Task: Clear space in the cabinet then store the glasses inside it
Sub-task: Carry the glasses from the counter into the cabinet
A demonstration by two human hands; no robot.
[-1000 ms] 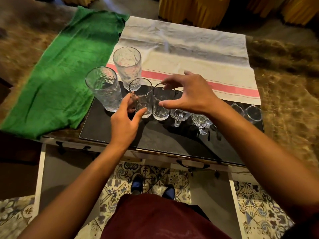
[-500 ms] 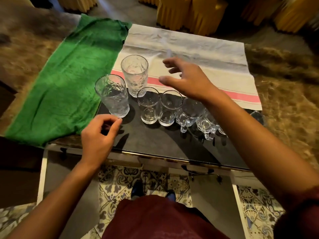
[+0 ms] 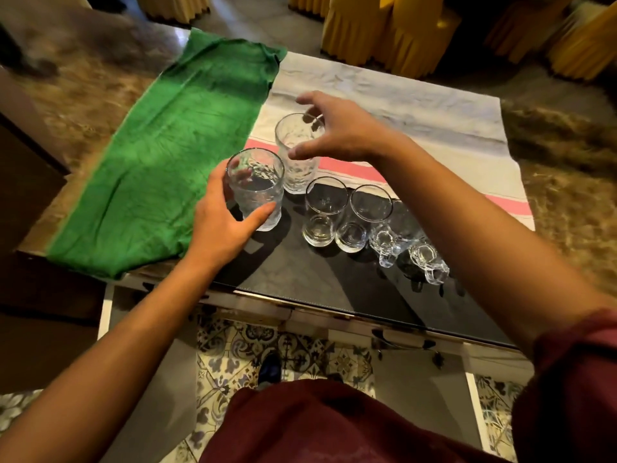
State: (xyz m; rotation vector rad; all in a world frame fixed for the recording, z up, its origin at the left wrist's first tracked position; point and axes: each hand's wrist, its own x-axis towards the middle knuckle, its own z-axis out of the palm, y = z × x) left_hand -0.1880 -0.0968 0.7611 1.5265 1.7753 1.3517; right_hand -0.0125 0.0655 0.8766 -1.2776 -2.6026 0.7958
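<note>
- Glasses: brittle, slick; best taken round the wall.
- Left hand (image 3: 220, 225) wraps the near tumbler (image 3: 256, 188).
- At one o'clock, right hand (image 3: 337, 128) grip spread wide over the far tumbler (image 3: 297, 152).

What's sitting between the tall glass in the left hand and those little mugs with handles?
In the head view, two small plain tumblers stand side by side on the black mat, between the tall glass and the mugs.

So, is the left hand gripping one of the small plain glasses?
No, the left hand wraps round the near textured tumbler; the small plain glasses stand untouched.
</note>
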